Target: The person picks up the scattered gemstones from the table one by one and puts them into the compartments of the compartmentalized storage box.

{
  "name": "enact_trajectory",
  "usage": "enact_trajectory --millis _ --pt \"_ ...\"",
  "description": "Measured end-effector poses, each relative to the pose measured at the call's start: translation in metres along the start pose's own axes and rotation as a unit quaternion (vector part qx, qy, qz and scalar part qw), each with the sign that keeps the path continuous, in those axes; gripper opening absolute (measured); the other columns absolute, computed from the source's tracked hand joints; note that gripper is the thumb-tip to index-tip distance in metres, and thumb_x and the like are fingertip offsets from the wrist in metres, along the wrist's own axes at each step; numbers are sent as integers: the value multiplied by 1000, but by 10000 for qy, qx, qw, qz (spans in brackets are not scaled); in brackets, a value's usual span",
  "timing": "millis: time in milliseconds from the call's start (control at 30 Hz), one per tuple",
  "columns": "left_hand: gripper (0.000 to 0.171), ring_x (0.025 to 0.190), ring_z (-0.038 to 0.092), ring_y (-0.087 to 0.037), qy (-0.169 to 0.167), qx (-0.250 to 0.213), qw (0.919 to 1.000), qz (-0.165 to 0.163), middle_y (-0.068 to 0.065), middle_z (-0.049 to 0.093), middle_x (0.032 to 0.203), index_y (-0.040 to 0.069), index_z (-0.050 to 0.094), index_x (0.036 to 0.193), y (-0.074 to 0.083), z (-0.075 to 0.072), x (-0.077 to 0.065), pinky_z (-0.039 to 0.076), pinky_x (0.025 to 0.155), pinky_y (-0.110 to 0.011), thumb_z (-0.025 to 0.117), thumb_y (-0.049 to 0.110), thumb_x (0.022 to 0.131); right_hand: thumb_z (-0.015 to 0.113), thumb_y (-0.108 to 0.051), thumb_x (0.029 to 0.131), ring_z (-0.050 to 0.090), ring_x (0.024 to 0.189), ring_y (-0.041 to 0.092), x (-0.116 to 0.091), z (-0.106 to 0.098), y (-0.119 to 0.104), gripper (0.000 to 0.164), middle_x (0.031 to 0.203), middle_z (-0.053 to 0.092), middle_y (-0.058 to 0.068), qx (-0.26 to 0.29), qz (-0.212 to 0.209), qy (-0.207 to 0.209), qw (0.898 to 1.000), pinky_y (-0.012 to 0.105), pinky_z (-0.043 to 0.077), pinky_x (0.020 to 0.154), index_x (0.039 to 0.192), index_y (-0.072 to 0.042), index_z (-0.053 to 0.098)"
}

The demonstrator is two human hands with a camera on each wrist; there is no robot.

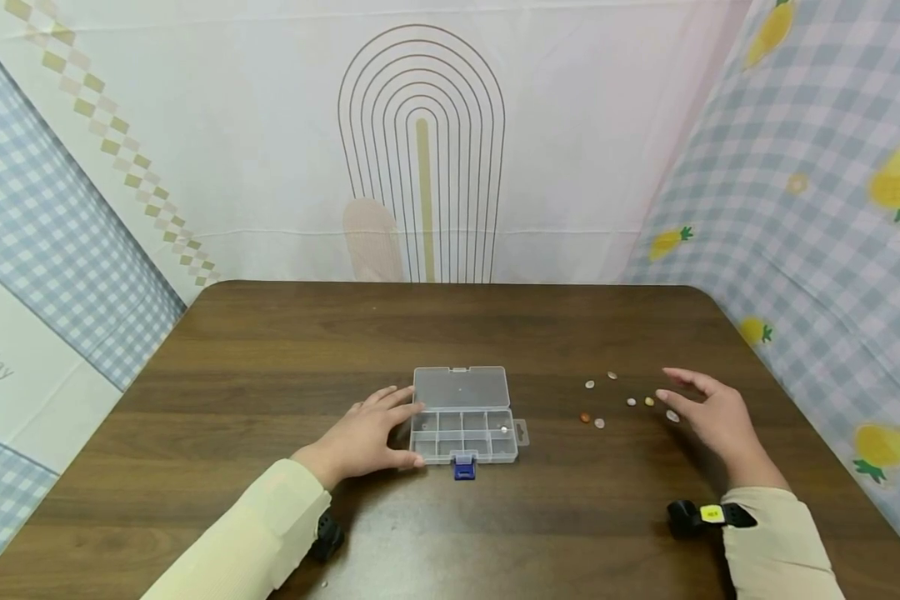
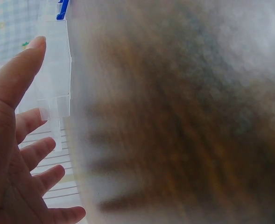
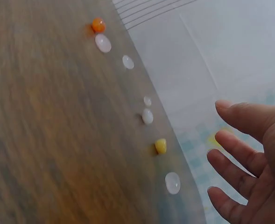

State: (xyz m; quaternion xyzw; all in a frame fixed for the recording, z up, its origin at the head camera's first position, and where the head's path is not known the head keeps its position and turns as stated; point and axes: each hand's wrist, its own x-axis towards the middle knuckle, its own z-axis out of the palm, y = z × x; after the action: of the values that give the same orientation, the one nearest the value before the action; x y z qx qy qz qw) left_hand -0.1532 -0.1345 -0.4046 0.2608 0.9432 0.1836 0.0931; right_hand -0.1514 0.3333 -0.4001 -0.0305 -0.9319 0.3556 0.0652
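A clear plastic compartment box (image 1: 462, 435) lies on the table, its lid (image 1: 461, 388) folded back and its blue latch (image 1: 464, 468) toward me. A small white piece (image 1: 504, 429) sits in a right-hand compartment. My left hand (image 1: 371, 433) rests spread at the box's left side, thumb near the front corner and fingertips at the left edge. To the right lie several small pebble-like pieces, among them an orange one (image 3: 98, 25), a yellow one (image 3: 160, 146) and a clear oval one (image 3: 172, 183). Above this oval and yellow piece hovers my right hand (image 1: 716, 417), thumb and fingers apart, holding nothing.
The brown wooden table (image 1: 300, 333) meets a white patterned cloth (image 1: 570, 150) at the back and a checked cloth (image 1: 810, 250) on the right. A hanging tab (image 1: 522, 432) sticks out from the box's right side. A tiny speck (image 1: 325, 584) lies near the front.
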Motion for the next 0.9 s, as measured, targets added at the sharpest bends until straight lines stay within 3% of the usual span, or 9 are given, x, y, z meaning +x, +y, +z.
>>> enact_trajectory --millis 133,233,533,900 --pt "78 143 24 -36 13 21 10000 -3 -8 32 156 18 48 144 -1 1 0 26 103 -69 73 54 79 62 -33 95 49 118 46 1 0 5 51 124 58 29 -122 -33 -143 9998 47 41 87 130 3 57" --pt "78 143 24 -36 30 20 10000 20 -8 32 156 18 48 144 -2 1 0 26 103 -69 72 54 79 62 -32 95 49 117 48 0 0 8 51 124 57 31 -204 -10 -321 9993 55 41 89 130 4 56" --pt "79 144 23 -35 -2 10 10000 -4 -7 31 156 18 47 145 -1 1 0 26 104 -69 73 54 79 66 -28 92 49 115 51 -1 -2 17 49 127 54 33 -663 -35 -801 9946 60 39 90 127 5 58" --pt "78 144 24 -34 9 22 10000 -58 -6 31 156 19 48 144 -1 2 0 26 105 -67 73 54 79 67 -20 91 53 110 50 -1 -1 22 41 118 61 30 -920 -105 -957 9911 60 41 88 121 6 62"
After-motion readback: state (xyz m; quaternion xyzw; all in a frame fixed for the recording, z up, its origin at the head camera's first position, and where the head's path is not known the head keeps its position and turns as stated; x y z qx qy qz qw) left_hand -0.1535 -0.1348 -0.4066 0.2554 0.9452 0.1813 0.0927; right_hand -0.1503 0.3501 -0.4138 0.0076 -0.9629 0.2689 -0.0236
